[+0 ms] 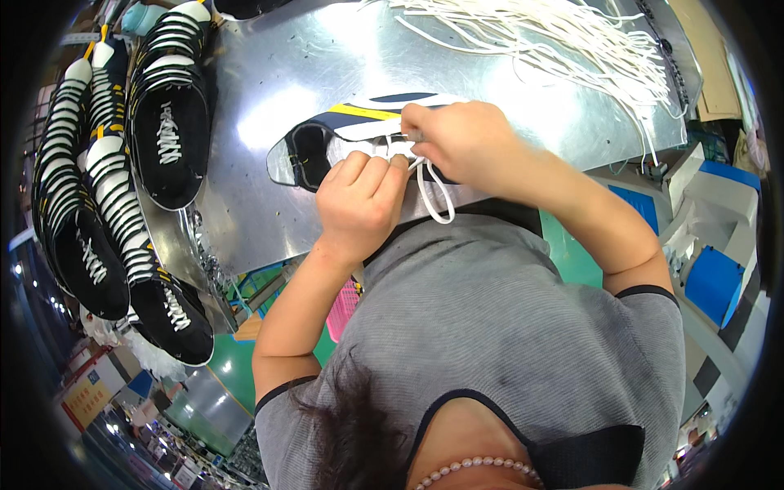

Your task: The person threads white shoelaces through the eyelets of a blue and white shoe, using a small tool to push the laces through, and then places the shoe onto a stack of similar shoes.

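Item 1: one shoe upper, navy and white with a yellow stripe and a silvery heel, lying at the centre of the frame, a little above the middle. Its heel and dark opening point left; your hands cover part of its laced front.

Item 2: your left hand, closed, fingers curled over the lower edge of the upper. Whether it pinches lace as well, you cannot tell from this view.

Item 3: your right hand, at the upper's front, thumb and fingertips pinched on a small greyish piece, too small to identify.

Item 4: one white lace, its loop hanging below your hands, toward your grey shirt.

Item 5: one metal tabletop, shiny, beneath the upper.

Item 6: a heap of loose white laces, spread across the upper right of the frame.

Item 7: nested stacks of laced uppers, black inside, in long rows along the upper left and left.

Item 8: one pink perforated basket, below the table edge, beside your left forearm.
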Motion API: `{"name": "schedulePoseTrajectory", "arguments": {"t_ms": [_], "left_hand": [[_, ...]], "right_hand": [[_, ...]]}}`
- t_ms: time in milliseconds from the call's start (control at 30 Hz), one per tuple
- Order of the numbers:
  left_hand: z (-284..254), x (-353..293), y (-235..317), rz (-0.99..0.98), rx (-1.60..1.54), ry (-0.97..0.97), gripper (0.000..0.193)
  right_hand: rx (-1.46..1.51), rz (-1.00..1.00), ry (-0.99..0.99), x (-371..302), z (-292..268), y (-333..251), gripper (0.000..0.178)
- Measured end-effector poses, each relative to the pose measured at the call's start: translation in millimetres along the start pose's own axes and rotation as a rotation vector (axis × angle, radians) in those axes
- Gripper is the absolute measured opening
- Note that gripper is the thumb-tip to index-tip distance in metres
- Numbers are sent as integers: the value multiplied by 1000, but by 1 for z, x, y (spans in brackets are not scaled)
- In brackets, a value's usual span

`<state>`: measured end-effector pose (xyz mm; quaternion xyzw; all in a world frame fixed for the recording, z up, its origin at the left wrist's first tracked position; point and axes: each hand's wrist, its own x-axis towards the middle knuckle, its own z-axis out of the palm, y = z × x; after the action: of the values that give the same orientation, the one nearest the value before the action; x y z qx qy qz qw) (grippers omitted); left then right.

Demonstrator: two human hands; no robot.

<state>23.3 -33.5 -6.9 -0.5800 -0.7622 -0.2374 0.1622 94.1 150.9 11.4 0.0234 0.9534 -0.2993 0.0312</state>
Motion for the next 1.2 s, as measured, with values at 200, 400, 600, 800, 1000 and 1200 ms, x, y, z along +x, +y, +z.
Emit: {"name": "schedulePoseTrajectory", "arguments": {"t_ms": [200, 400, 600, 800, 1000, 1200], "left_hand": [[2, 8, -1, -42, -159, -72, 20], [-7, 7, 5, -101, -197, -165, 17], [-12, 13, -3, -464, -550, -270, 47], [-11, 20, -10, -696, -697, -179, 55], [12, 17, -2, -683, -284, -67, 45], [16, 16, -3, -622, -219, 40, 45]], "right_hand": [[465, -35, 153, 14, -17, 16, 18], [929, -262, 536, 15, -118, 26, 19], [1112, 98, 207, -10, -14, 24, 12], [943, 113, 221, 12, 8, 18, 12], [714, 184, 208, 22, 14, 16, 10], [843, 167, 309, 8, 8, 7, 16]]}}
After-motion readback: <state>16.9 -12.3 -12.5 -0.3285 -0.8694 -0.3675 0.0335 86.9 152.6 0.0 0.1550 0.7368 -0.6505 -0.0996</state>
